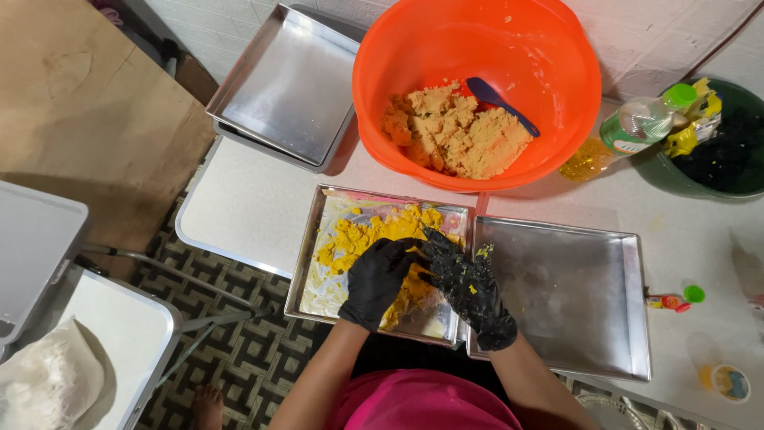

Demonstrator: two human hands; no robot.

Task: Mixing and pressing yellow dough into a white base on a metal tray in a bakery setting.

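Note:
Both my hands wear black gloves and meet over a square metal tray [312, 253] smeared with yellow dough [360, 235]. My left hand [376, 280] cups a lump of the yellow dough between its fingers. My right hand [469, 288], flecked with bits of dough, presses its fingertips against the same lump from the right. A big orange bowl [382, 56] behind the tray holds paler orange-yellow dough [458, 131] and a blue spatula [500, 103].
A bare metal tray [573, 295] lies right of the dough tray, and stacked trays [290, 84] sit at the back left. A lying bottle of yellow oil [629, 131], a dark green bowl [736, 151] and small coloured caps [684, 299] are at the right. Folding tables stand at the left.

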